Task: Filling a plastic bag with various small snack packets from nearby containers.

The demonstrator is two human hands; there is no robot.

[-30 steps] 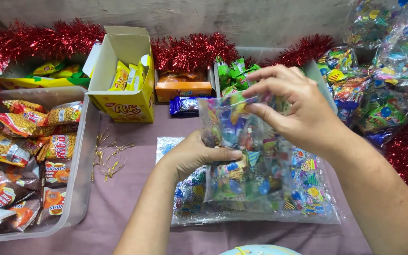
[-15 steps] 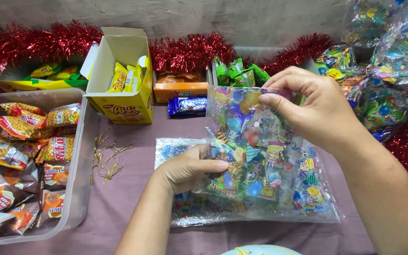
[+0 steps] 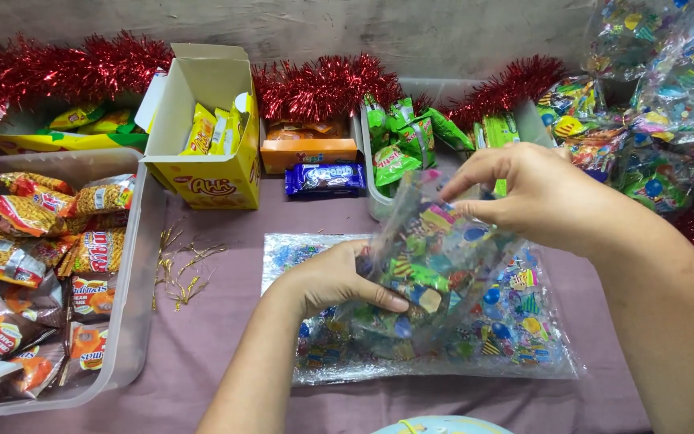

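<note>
Left hand [image 3: 337,277]: clamped on the bag's lower side, at 7 o'clock of it.
Right hand [image 3: 538,193]: pinching the bag's top edge.
Bag [image 3: 423,269]: clear printed, tilted above the stack [image 3: 516,329], table centre.

Bright, even light; soft shadows, foil glare.

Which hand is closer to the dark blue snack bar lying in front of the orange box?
Left. The left hand is below the blue snack bar, holding the printed clear bag; the right hand pinches the bag's top, farther right.
</note>
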